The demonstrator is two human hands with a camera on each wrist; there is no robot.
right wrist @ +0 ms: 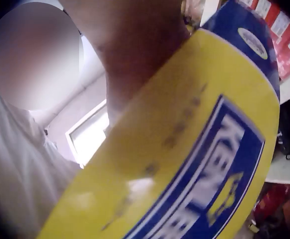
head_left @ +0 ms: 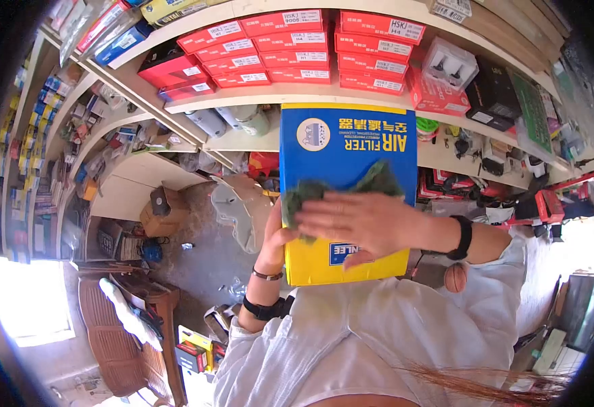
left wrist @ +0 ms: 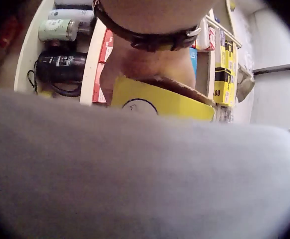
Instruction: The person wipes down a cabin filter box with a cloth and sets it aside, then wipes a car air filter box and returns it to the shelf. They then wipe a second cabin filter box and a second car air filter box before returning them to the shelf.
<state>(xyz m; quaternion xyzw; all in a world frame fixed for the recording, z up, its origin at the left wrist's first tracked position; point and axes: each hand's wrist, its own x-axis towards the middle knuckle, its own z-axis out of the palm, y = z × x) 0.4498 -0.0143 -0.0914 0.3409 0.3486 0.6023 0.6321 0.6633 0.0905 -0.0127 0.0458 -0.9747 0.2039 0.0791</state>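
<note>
An air filter box, blue above and yellow below, is held upright in front of the white shirt; its lettering is upside down in the head view. At its left side the left hand grips the edge, thumb toward the front, other fingers mostly hidden. My right hand lies flat across the front, slightly blurred, pressing a dark green cloth that bunches out above and beside the fingers. Dark smudges mark the box's yellow face in the right wrist view. A sleeve covers much of the left wrist view.
Directly behind the box, a shelf carries stacks of red boxes. A clear plastic pack and a black box stand farther right. To the left are shelves of small packages, with a wooden bench below on the floor.
</note>
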